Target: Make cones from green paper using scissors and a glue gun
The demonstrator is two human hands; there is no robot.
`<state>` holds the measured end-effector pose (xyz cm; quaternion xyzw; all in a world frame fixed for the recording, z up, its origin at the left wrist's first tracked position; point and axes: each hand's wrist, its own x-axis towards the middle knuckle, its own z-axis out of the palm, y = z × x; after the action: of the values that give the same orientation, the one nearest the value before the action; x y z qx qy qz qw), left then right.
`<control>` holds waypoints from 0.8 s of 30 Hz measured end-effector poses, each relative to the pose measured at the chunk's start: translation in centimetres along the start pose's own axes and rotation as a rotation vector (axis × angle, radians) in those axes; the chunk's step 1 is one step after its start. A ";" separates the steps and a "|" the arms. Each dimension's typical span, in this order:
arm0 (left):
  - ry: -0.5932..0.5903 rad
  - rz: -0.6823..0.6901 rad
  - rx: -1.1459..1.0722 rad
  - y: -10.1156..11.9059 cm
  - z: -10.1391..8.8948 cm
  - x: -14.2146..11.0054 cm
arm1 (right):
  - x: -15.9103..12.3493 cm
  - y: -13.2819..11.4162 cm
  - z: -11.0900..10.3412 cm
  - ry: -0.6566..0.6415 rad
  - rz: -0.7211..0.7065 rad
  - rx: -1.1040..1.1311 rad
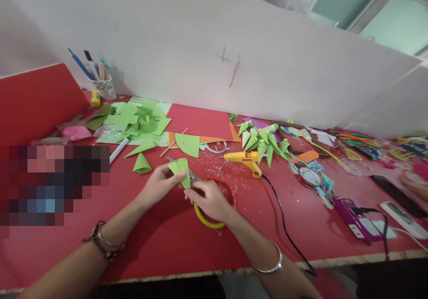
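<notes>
While left hand [161, 185] pinches green paper piece [179, 169], right hand [210, 199] curls by its lower end; exact hold unclear.

Here a red tabletop [150, 250] is bordered by a pale front edge [187, 274] and backed by a white partition [167, 45]; over the top, greenish panes [397, 22] are glimpsed, grey-framed; at left, a red panel [40, 94] is seen.
</notes>
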<state>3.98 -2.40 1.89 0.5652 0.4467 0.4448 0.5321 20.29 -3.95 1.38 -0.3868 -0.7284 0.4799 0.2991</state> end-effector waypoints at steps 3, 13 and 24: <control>0.061 0.000 -0.007 -0.2 -0.2 0.0 | 0.0 -0.1 0.0 -0.023 0.000 0.043; 0.130 -0.005 -0.048 -0.5 -0.3 0.0 | 0.0 -0.2 -0.1 0.005 -0.008 0.024; 0.187 -0.026 -0.182 -1.5 -0.3 0.2 | -0.2 -0.8 -0.5 -0.070 -0.149 -0.064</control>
<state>3.67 -2.12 0.42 0.4649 0.4596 0.5273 0.5428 20.59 -4.05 2.28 -0.3240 -0.7802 0.4461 0.2956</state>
